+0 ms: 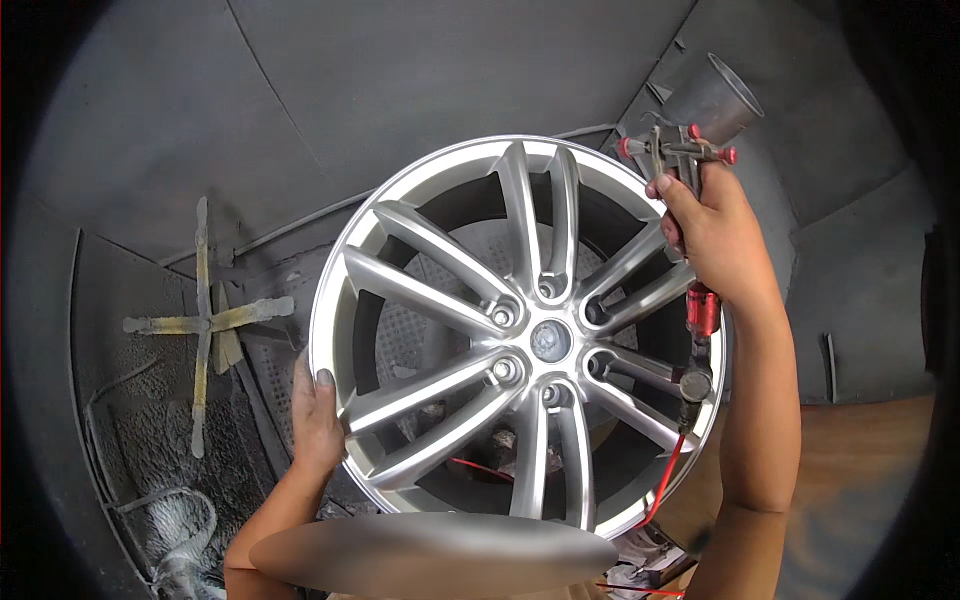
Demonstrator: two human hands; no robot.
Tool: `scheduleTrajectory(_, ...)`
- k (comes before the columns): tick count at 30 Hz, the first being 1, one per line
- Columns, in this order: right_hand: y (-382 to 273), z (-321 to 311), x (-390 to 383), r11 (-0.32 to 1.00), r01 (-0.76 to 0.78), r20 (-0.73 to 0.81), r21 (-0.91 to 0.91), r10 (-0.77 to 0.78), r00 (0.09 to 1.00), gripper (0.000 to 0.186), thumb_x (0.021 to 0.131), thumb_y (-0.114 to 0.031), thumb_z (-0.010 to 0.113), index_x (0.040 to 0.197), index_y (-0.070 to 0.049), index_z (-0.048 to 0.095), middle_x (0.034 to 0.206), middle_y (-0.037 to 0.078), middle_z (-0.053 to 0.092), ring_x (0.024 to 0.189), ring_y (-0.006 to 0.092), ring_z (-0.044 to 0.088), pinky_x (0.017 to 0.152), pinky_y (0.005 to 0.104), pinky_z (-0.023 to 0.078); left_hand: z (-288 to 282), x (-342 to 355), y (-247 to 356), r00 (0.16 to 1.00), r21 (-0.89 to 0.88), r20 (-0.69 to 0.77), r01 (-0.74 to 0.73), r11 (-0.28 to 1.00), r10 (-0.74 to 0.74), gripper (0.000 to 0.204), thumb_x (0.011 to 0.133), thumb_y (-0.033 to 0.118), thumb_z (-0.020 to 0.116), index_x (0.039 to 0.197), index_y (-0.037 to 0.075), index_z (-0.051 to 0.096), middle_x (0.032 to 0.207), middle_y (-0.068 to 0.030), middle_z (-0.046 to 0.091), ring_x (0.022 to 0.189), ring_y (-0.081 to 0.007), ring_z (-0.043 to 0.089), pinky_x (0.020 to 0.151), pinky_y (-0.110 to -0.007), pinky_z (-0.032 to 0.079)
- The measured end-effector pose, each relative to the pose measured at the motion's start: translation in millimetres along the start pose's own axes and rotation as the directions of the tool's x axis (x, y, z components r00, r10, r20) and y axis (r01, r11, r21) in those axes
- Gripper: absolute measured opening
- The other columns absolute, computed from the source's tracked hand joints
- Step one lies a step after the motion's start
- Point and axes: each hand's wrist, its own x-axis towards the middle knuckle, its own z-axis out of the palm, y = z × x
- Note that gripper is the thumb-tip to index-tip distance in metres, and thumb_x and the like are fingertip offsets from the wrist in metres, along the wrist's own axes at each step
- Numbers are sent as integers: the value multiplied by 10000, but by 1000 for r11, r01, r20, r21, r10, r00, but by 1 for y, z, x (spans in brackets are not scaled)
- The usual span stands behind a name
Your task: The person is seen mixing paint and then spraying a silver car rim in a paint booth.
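Note:
A large silver alloy wheel rim (455, 385) with paired spokes fills the middle of the view, its face turned up toward me. At its left edge, my left hand (318, 410) grips the outer lip, thumb on the front and the other fingers mostly hidden behind. My right hand (715, 225) is wrapped around a spray gun (685, 160) with red knobs, over the rim's upper right edge. A grey open-topped cup (715, 98) shows just beyond the gun. Below my fist, a red fitting (703, 312) and a thin red hose (664, 482) run down across the rim.
Dark grey panels (420, 80) enclose the far side. To the left stands a cross-shaped stand (205, 323) with yellow and grey arms. Paint-crusted material and a grey-coated hose (200, 530) lie at lower left. Brown flooring (850, 470) shows at lower right; a blurred oval covers the bottom middle.

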Motion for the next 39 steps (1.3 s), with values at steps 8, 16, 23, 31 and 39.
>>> scheduleTrajectory(8,19,38,41,990,-36,-3,-133,36,999,226,948,-169,603,936,54,565,721,99,619,616,171,603,590,356,467,-5,10,-10,1000,-65,-14,-19,998,18,577,1060,335,465,1475,-37,315,1351,-148,509,1225,-198,487,1069,-338,363)
scheduleTrajectory(16,35,61,42,992,8,-20,-126,-11,1000,220,953,-163,599,937,54,564,722,106,620,635,187,622,615,364,484,-9,14,-31,999,-99,-4,-43,994,43,582,1055,324,482,1479,-36,311,1354,-145,510,1230,-193,486,1075,-338,357)
scheduleTrajectory(23,41,70,46,983,-11,-28,-185,6,1000,232,958,-174,598,908,50,566,703,105,612,621,194,610,615,372,480,-15,15,-36,999,-100,8,-35,994,36,594,1050,338,485,1480,-36,316,1362,-145,510,1241,-199,491,1082,-341,356)
scheduleTrajectory(31,45,70,41,982,-4,7,-187,5,1000,235,957,-172,597,902,55,572,683,118,605,611,206,604,612,382,473,-19,9,-31,999,-83,-2,-35,996,35,607,1054,364,475,1482,-39,322,1366,-146,513,1251,-205,493,1090,-341,351)
scheduleTrajectory(39,50,66,32,961,31,6,-275,-31,1000,253,954,-180,598,911,67,563,714,168,628,643,267,638,656,418,486,-23,3,-23,1000,-133,0,-22,991,22,624,1036,344,529,1485,-26,302,1375,-144,504,1251,-195,482,1089,-343,349)
